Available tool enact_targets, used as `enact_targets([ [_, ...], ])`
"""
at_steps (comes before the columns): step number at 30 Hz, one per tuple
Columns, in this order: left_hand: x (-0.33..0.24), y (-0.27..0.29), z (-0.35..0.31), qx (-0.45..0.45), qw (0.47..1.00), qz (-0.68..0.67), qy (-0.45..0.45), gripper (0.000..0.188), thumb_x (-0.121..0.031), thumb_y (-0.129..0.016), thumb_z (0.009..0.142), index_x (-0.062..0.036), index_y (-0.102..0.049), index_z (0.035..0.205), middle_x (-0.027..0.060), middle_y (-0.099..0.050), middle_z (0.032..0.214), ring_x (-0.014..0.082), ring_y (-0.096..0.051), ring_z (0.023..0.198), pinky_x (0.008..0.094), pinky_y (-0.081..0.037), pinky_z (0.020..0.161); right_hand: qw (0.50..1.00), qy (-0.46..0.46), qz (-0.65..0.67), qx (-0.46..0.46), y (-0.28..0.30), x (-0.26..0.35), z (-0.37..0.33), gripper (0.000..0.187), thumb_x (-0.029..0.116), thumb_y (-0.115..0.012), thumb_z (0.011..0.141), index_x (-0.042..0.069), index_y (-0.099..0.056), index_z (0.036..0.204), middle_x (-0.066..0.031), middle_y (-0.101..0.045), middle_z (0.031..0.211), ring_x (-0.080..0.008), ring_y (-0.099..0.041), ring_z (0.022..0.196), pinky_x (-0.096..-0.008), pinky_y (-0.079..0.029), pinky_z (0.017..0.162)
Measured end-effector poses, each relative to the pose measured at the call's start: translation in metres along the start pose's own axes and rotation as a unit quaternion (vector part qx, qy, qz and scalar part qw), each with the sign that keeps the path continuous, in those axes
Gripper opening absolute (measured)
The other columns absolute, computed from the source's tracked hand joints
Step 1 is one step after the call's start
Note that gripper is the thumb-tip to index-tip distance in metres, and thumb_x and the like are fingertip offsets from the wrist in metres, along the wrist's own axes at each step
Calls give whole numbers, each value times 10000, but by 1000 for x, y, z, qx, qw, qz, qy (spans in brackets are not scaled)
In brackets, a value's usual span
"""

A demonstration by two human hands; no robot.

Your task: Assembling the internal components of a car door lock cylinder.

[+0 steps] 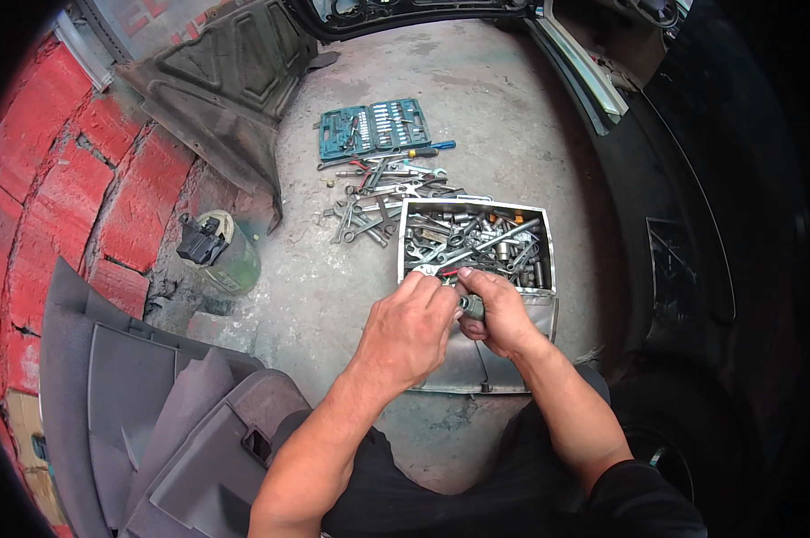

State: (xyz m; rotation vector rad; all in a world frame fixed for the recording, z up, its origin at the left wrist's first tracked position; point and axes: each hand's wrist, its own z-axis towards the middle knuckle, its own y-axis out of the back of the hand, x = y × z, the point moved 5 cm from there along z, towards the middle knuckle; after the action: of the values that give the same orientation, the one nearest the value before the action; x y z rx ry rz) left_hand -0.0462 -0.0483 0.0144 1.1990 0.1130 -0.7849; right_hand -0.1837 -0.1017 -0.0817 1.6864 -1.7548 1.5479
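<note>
My left hand (412, 325) is closed at the near edge of a metal toolbox (551, 251), with fingers curled and touching those of my right hand. What it grips is hidden by the knuckles. My right hand (504, 312) is wrapped round a grey-green cylindrical piece (472, 308) with a hollow-looking end; its kind is not clear. A small red part (450, 272) shows between the hands, but I cannot tell whether it is held. Just beyond my left fingers lies a wrench's open jaw (427, 269). Sockets and wrenches (477, 238) fill the toolbox.
Loose wrenches (383, 193) lie on the concrete floor beyond the toolbox, beside an open teal socket case (412, 134). A jar-like container (235, 264) stands by the red wall (91, 188). Door trim panels (199, 439) lean at left; a dark car body (683, 269) borders the right.
</note>
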Motion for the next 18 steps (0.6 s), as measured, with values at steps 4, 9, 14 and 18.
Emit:
enact_targets([
  [4, 7, 1, -3, -3, 998, -55, 8, 166, -56, -754, 891, -6, -648, 1009, 142, -648, 930, 354, -653, 911, 459, -532, 775, 995, 65, -68, -37, -1, 4, 1, 373, 344, -530, 1108, 103, -581, 828, 18, -493, 657, -75, -404, 465, -248, -319, 416],
  [9, 6, 7, -2, 3, 993, -111, 26, 176, -92, -778, 904, 9, -654, 976, 165, -673, 934, 359, -668, 885, 451, -531, 790, 991, 92, -80, -50, 3, 8, -1, 382, 347, -528, 1113, 107, -582, 821, 25, -510, 691, -70, -448, 517, -238, -346, 435],
  [14, 12, -2, -4, -38, 994, -98, 38, 259, -180, -835, 887, 13, -664, 912, 148, -677, 857, 347, -671, 835, 438, -531, 738, 988, 110, -87, -70, -2, 10, -1, 384, 340, -527, 1119, 97, -597, 830, 37, -506, 688, -66, -449, 544, -237, -357, 443],
  [18, 14, -7, -3, -39, 995, -72, 64, 297, -213, -851, 884, 16, -663, 861, 148, -676, 806, 327, -670, 764, 418, -527, 699, 920, 284, -246, -108, 3, 11, 0, 395, 321, -533, 1119, 40, -597, 848, -47, -569, 678, -139, -519, 533, -330, -396, 455],
])
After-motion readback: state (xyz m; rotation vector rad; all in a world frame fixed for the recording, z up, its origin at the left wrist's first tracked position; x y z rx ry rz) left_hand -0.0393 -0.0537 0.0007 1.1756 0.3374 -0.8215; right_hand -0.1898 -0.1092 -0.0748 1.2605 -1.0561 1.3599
